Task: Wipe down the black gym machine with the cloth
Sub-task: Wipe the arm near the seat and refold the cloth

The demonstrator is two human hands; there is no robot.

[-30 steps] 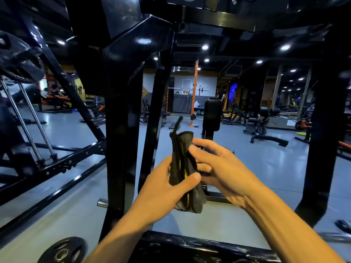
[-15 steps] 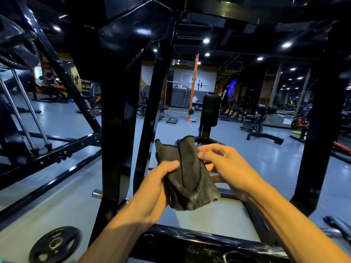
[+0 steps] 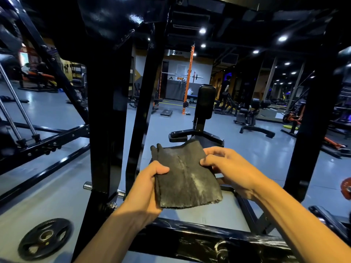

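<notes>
I hold the dark cloth [image 3: 187,175] spread before the black gym machine [image 3: 106,103], left hand [image 3: 146,188] and right hand [image 3: 228,168] pinching opposite edges. It looks soft, light and floppy; bunching it in one palm should suit wiping.

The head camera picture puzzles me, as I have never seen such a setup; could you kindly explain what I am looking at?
There is no robot here: a person wears a wide-angle camera on the head, looking forward and down at their own bare hands in a gym. The left hand and the right hand each grip one side of a dark grey, dusty cloth, held spread in the air. Around them stands the black steel gym machine frame. A round black weight plate lies on the grey floor at lower left.
</notes>
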